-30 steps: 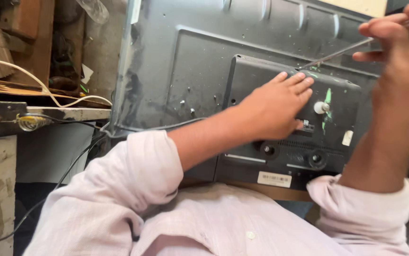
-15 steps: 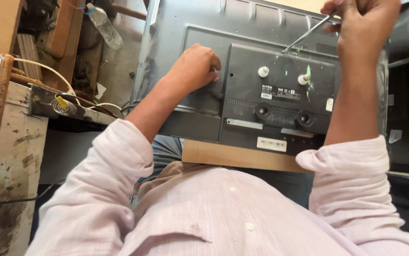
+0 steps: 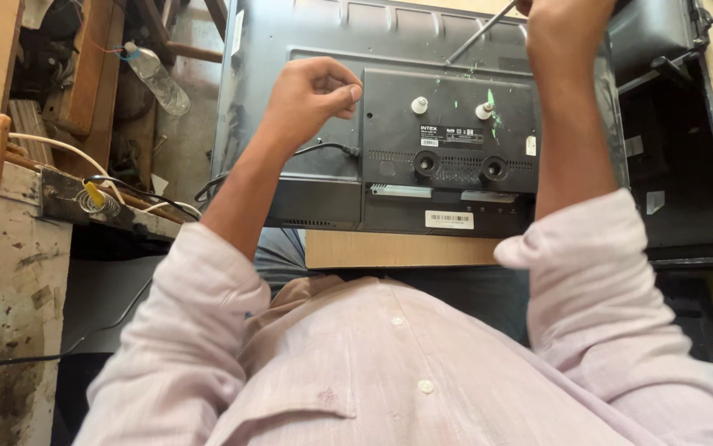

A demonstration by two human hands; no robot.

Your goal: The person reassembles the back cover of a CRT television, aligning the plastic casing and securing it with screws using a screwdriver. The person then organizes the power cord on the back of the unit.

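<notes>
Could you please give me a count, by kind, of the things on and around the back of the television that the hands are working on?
Television, back panel up: 1
Screwdriver, in the right hand, shaft: 1
White round pegs on the panel: 2
Black round sockets: 2
Black cable by the left hand: 1
Plastic bottle: 1
Total: 8

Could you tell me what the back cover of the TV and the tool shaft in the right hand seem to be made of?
The back cover looks like dark grey moulded plastic, matt, with ribs and recessed panels. The tool shaft looks like bare metal: thin, straight and pale grey with a slight shine. The right hand grips it; its handle is hidden.
</notes>
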